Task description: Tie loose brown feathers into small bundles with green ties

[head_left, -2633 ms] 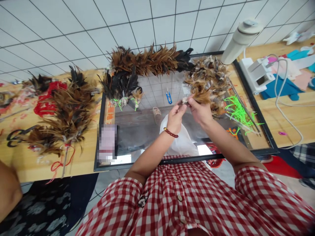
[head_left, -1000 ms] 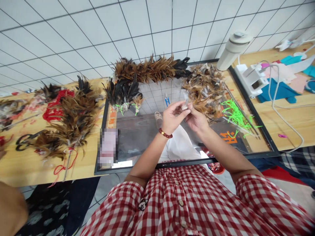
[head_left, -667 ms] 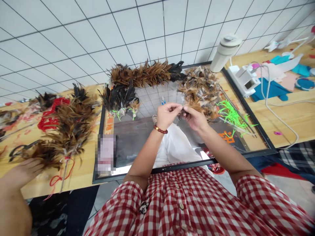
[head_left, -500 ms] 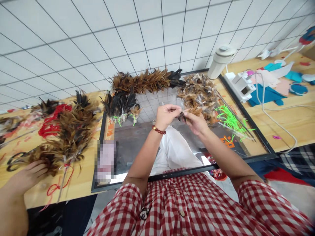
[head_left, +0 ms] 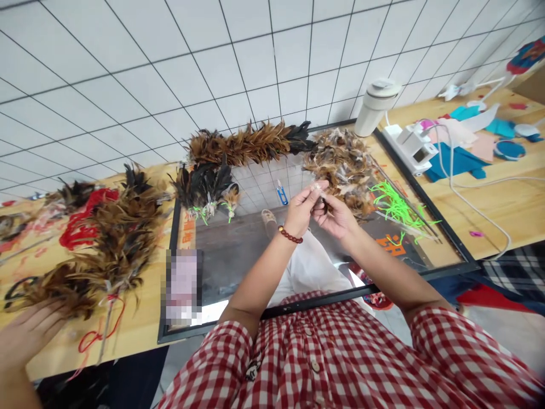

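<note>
My left hand [head_left: 301,205], with a beaded bracelet at the wrist, pinches the pale quill ends of a small feather bunch. Close against it, my right hand [head_left: 338,218] grips the same feathers [head_left: 326,208]; only a dark, brownish bit shows between the fingers. Both hands are raised over a black-framed glass panel [head_left: 238,250]. Behind my right hand spreads a pile of loose brown feathers [head_left: 340,153]. Blue-handled thread snips [head_left: 281,194] lie on the glass just beyond my left hand.
A long feather garland [head_left: 242,142] lies along the back, with black feather bunches [head_left: 204,184] before it. Green ties [head_left: 395,204], a white tumbler [head_left: 377,108] and a power strip [head_left: 411,147] are at right. At left, a co-worker's hand [head_left: 38,329] touches brown feathers [head_left: 123,233].
My hands have shifted slightly right and turned, uncovering the blue snips. The co-worker's hand at left has moved down and left, its fingers straighter.
</note>
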Motion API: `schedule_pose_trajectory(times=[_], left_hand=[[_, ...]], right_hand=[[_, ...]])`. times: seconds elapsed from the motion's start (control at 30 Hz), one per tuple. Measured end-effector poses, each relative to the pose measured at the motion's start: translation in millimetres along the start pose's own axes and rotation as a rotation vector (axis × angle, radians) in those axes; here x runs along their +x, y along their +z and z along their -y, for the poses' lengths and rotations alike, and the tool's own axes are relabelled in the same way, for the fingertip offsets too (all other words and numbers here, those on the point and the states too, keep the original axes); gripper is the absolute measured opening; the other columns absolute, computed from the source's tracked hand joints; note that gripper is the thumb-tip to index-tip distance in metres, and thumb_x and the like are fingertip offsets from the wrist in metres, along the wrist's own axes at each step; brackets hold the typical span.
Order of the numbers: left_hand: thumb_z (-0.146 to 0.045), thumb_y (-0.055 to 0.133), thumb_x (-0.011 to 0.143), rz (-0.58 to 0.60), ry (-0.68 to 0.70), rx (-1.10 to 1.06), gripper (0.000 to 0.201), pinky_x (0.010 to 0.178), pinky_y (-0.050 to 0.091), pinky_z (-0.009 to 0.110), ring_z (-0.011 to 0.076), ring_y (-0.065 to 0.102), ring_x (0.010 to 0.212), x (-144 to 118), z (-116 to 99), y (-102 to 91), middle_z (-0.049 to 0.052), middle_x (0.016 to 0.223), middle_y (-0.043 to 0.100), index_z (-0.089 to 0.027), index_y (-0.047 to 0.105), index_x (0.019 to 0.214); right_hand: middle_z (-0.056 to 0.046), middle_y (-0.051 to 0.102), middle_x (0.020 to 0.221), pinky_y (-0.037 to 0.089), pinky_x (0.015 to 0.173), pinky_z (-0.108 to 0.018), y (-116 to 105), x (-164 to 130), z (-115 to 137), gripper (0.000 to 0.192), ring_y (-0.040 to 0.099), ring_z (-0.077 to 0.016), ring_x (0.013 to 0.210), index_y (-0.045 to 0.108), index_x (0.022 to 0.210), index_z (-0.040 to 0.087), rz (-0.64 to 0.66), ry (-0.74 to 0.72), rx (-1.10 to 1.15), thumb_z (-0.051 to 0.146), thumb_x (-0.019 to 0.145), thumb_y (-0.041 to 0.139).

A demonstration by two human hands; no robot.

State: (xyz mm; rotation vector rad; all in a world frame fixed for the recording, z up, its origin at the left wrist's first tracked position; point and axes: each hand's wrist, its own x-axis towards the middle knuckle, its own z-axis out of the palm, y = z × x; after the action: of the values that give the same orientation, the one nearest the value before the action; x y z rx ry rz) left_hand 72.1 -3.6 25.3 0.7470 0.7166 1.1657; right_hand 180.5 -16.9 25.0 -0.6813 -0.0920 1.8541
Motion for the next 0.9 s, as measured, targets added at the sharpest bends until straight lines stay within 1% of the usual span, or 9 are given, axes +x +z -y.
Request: schedule_pose_trajectory(times=[0.1,0.17,0.27,0.37,0.47,0.57,0.7,0.83,0.9], left_hand=[[-0.041,0.092,0.073,-0.037,0.074,0.065,0.024,0.067,0.048,0.019,0.0074,0.065,0.08,-0.5,-5.5,0.3,0.005,0.11,0.08,-0.019,0.082,0.074],[-0.037,0.088,0.079,-0.125,0.106,0.065,0.024,0.076,0.051,0.021,0.01,0.067,0.085,0.1,-9.3,-0.4,0.005,0.101,0.081,-0.018,0.078,0.069],[-0.032,0.082,0.086,-0.263,0.115,0.068,0.019,0.092,0.053,0.027,0.0132,0.071,0.09,2.5,-12.7,-3.8,0.004,0.089,0.08,-0.018,0.078,0.073],[-0.028,0.078,0.089,-0.318,0.141,0.178,0.017,0.095,0.052,0.029,0.0137,0.072,0.089,4.6,-11.3,-8.2,0.003,0.086,0.081,-0.019,0.08,0.075],[-0.029,0.076,0.089,-0.295,0.163,0.263,0.017,0.089,0.053,0.027,0.0136,0.071,0.085,4.4,-5.5,-11.1,0.002,0.084,0.081,-0.02,0.08,0.075],[-0.033,0.077,0.088,-0.229,0.164,0.281,0.017,0.082,0.054,0.026,0.0136,0.07,0.08,1.9,1.1,-12.1,0.001,0.081,0.08,-0.02,0.08,0.077],[-0.037,0.079,0.086,-0.182,0.207,0.341,0.019,0.076,0.052,0.025,0.0121,0.066,0.072,0.2,4.2,-13.9,0.0,0.075,0.077,-0.02,0.08,0.076],[-0.041,0.078,0.087,-0.201,0.236,0.35,0.024,0.076,0.053,0.025,0.0118,0.066,0.073,4.3,0.7,-18.4,0.0,0.076,0.076,-0.02,0.078,0.074],[-0.042,0.079,0.086,-0.222,0.219,0.335,0.026,0.077,0.053,0.024,0.0117,0.066,0.074,6.3,-0.6,-19.9,0.001,0.075,0.075,-0.02,0.077,0.073]], right_hand=[[0.007,0.065,0.063,0.05,0.048,-0.012,-4.8,1.1,-2.1,0.034,0.056,-0.0032,0.051,0.064,0.077,0.019,0.032,0.021,-0.116,0.017,0.063,0.095],[0.006,0.065,0.068,0.049,0.049,-0.015,-9.0,1.5,-3.1,0.042,0.057,-0.0054,0.056,0.067,0.079,0.019,0.018,-0.066,-0.291,0.031,0.057,0.1],[0.004,0.067,0.085,0.051,0.061,-0.02,-15.6,0.8,-2.3,0.046,0.059,-0.0085,0.071,0.071,0.093,0.022,-0.034,-0.509,-0.611,0.044,0.063,0.098],[0.001,0.068,0.095,0.052,0.076,-0.028,-19.7,-2.2,1.1,0.033,0.059,-0.0124,0.081,0.072,0.104,0.026,0.026,-0.995,-0.918,0.044,0.081,0.088],[-0.002,0.07,0.097,0.052,0.08,-0.033,-19.8,-5.2,2.3,0.019,0.062,-0.0164,0.086,0.074,0.103,0.026,0.119,-1.242,-1.147,0.038,0.09,0.08],[-0.003,0.073,0.094,0.055,0.08,-0.035,-18.1,-6.1,0.1,0.016,0.065,-0.0184,0.086,0.076,0.1,0.026,0.144,-1.266,-1.247,0.038,0.09,0.079],[-0.003,0.074,0.089,0.056,0.084,-0.037,-17.7,-7.8,9.1,0.017,0.068,-0.0188,0.087,0.078,0.088,0.026,0.168,-1.186,-1.218,0.042,0.093,0.077],[-0.002,0.072,0.081,0.056,0.077,-0.035,-20.2,-12.0,36.7,0.026,0.067,-0.0174,0.078,0.077,0.078,0.025,0.367,-0.993,-1.167,0.047,0.09,0.08],[-0.002,0.072,0.08,0.054,0.074,-0.033,-21.1,-12.5,45.2,0.024,0.067,-0.0169,0.076,0.078,0.078,0.025,0.412,-0.986,-1.195,0.046,0.089,0.082]])
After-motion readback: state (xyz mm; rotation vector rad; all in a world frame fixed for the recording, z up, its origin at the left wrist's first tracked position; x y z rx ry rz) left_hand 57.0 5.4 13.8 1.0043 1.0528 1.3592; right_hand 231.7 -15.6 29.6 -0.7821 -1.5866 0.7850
